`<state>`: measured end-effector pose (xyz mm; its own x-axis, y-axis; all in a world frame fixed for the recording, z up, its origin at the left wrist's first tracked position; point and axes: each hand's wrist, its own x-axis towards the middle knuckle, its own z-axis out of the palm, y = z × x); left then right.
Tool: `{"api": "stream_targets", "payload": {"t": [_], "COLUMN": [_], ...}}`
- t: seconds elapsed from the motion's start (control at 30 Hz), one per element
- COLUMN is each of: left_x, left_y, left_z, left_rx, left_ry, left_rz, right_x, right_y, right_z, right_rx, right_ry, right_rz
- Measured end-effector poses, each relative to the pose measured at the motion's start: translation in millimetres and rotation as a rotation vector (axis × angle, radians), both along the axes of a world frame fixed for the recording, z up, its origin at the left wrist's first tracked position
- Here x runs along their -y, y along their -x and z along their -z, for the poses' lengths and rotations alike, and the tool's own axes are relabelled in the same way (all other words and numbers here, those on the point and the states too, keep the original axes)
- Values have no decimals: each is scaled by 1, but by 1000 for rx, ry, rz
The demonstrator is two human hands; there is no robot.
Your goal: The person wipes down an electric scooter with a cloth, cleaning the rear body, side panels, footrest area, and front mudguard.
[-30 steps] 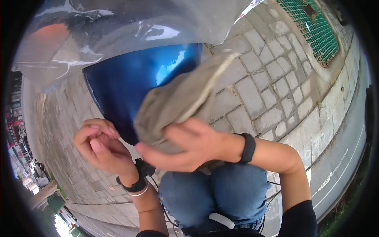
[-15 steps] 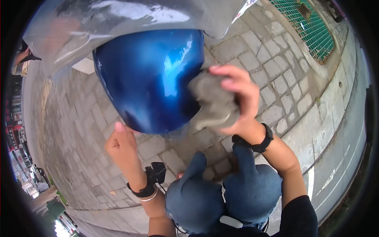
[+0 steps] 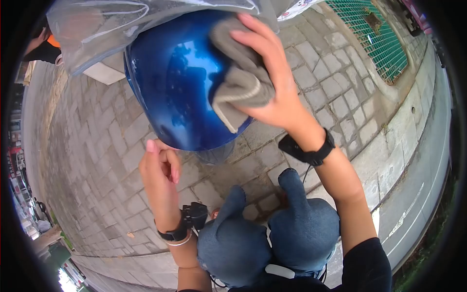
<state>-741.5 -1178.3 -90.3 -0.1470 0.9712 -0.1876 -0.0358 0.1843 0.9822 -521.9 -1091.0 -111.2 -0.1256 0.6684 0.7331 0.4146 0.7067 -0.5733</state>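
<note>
A glossy blue rounded shell, helmet-like in shape, takes up the upper middle of the view. My right hand is closed on a folded grey-brown cloth and presses it against the shell's right side. Under the shell's lower edge, a see-through dark piece shows. My left hand is at the lower left rim, thumb up and apart, the other fingers loosely curled. The index finger meets or nearly meets the rim; its tip is partly hidden.
Clear plastic sheeting hangs over the shell's top. Grey paving spreads below, with a green grate at upper right and a kerb along the right. My knees are at the bottom. Another person's arm shows at far left.
My right hand has moved the cloth up and left, further onto the shell. The shell appears higher in view. My left hand stays by the lower rim, its fingers a little looser.
</note>
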Motion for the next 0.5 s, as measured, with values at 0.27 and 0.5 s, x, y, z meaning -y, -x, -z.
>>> {"api": "stream_targets", "payload": {"t": [0.27, 0.5], "left_x": [8, -25], "left_y": [7, -11], "left_z": [-28, -30], "left_rx": [-190, -647], "left_ry": [-212, -465], "left_rz": [-118, 48], "right_x": [62, -16], "right_y": [4, 2], "right_z": [48, 41], "right_rx": [-147, -659], "right_ry": [123, 423], "right_rz": [-114, -66]}}
